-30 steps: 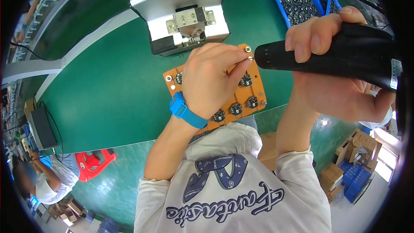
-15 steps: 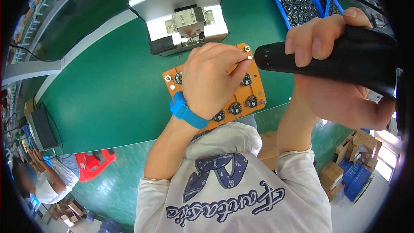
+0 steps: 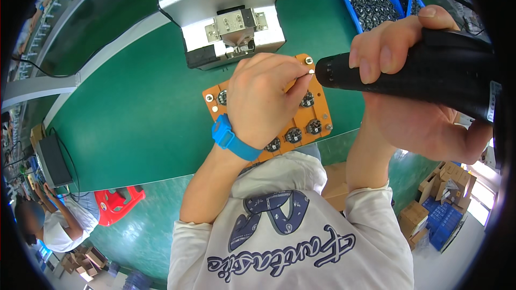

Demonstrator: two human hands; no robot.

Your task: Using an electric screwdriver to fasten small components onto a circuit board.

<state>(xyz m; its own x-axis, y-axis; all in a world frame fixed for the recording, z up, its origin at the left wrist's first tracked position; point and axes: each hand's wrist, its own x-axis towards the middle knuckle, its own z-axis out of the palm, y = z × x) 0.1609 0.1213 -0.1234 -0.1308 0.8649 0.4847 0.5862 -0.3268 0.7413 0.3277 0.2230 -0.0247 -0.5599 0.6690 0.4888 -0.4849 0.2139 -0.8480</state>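
Green matting covers the long worktop (image 3: 134, 107), which runs across a factory floor with cardboard boxes (image 3: 438, 190) stacked low on the right and another person in a white top (image 3: 59, 225) bent over near a red plastic stool (image 3: 115, 201) at the lower left. On the worktop lies an orange fixture board (image 3: 317, 110) carrying several small round black parts (image 3: 293, 135), set just in front of a grey metal machine (image 3: 228, 13) with a bright mechanism on its face. Blue trays (image 3: 376, 2) full of small dark parts sit farther back on the right.

The person's left hand (image 3: 266, 102), with a blue wristband (image 3: 231, 139) at the wrist, lies over the middle of the board and covers much of it; its fingertips (image 3: 303, 80) are pinched together around a small silvery piece at the board's upper right corner, too small to make out exactly. The right hand (image 3: 414, 80) is clenched around a black electric screwdriver (image 3: 408, 72), held almost level above the worktop with its tip pointing left, right against the pinched fingertips of the left hand. A round silver fastener (image 3: 309, 60) shows on the board just above that spot. The person wears a light sweatshirt (image 3: 290, 236) with dark blue lettering.
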